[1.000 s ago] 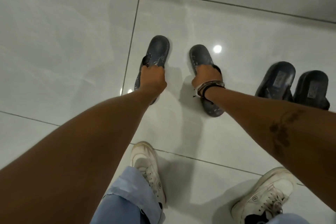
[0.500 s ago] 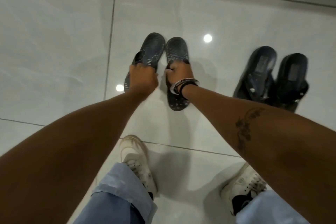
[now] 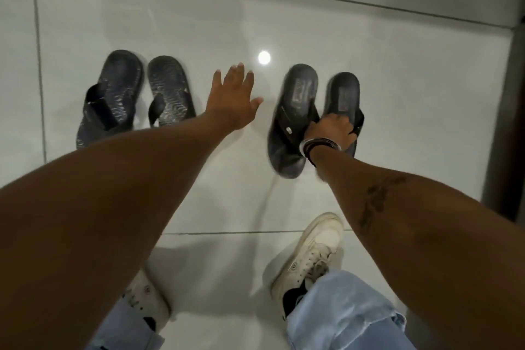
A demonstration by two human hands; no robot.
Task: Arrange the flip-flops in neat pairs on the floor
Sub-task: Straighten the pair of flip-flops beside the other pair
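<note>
Two pairs of dark flip-flops lie on the pale tiled floor. The grey patterned pair sits side by side at the left, one flip-flop (image 3: 112,94) beside the other (image 3: 172,91), with no hand on them. My left hand (image 3: 231,96) hovers open, fingers spread, between the two pairs. At the right lies the black pair: one flip-flop (image 3: 294,111) tilted, the other (image 3: 341,94) beside it. My right hand (image 3: 331,131), wearing bangles, is closed on the strap of the right black flip-flop, where the two meet.
My white sneakers (image 3: 311,253) and blue jeans stand at the bottom of the view. A dark vertical edge (image 3: 508,94), perhaps a door frame or furniture, borders the right side. A ceiling light reflects on the tile (image 3: 264,57).
Both hands have let go of the grey pair, which now lies together at the left. My right hand moved right onto the black pair; my left hand opened and moved toward it.
</note>
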